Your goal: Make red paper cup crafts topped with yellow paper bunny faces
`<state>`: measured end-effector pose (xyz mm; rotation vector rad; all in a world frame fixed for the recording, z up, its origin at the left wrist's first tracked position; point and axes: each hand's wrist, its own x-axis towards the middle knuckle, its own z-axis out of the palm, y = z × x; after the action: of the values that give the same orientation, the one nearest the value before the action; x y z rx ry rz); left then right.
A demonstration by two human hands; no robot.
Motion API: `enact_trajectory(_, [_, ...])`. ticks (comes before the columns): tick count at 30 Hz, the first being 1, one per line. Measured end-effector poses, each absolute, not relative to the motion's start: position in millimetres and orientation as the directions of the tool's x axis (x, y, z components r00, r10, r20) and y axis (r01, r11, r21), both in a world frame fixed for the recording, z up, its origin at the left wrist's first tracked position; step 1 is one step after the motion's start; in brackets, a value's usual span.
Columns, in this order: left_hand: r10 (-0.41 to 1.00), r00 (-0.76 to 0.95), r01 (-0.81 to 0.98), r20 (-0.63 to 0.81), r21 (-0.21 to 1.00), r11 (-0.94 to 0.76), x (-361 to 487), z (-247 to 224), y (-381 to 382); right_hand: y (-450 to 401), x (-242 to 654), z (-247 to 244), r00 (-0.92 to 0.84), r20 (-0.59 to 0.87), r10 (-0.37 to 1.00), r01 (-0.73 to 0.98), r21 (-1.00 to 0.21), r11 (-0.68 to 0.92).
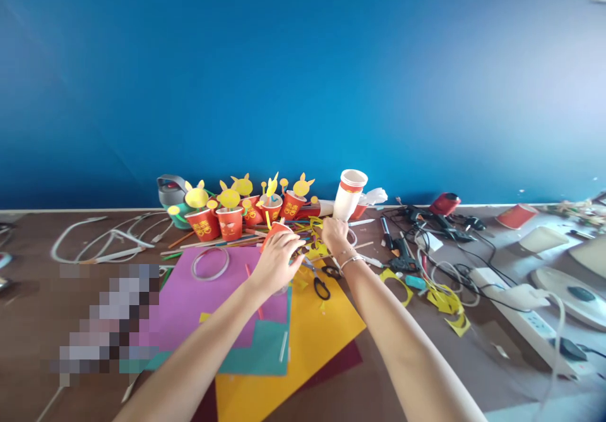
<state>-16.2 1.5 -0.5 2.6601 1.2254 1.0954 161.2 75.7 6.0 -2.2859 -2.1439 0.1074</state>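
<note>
My left hand (277, 261) has its fingers curved round a small red paper cup (274, 231) with a yellow strip at its rim. My right hand (336, 232) is closed at the foot of a tall stack of white and red cups (350, 196); what its fingers hold is hidden. To the left, several red cups (231, 226) carry yellow paper animal heads (229, 197). Black-handled scissors (320, 287) lie between my forearms, over purple paper (175, 308) and orange-yellow paper (312, 340).
White cables (106, 245) and a grey-green container (173, 196) are at the left. At the right lie yellow paper scraps (445, 301), a glue gun (403, 255), black cords, a white power strip (525, 321) and a tipped red cup (516, 216). A blue wall (284, 81) stands behind.
</note>
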Motion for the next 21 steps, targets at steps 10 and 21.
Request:
enact_trajectory(10, [0.793, 0.224, 0.550, 0.566, 0.598, -0.583, -23.1, 11.7, 6.4, 50.8, 197.5, 22.3, 0.360, 0.371, 0.856, 0.511, -0.846, 0.152])
enact_trajectory(21, [0.979, 0.197, -0.051, 0.052, 0.998, -0.043, -13.1, 18.4, 1.3, 16.7, 180.6, 25.5, 0.028, 0.033, 0.999, -0.102, -0.994, 0.035])
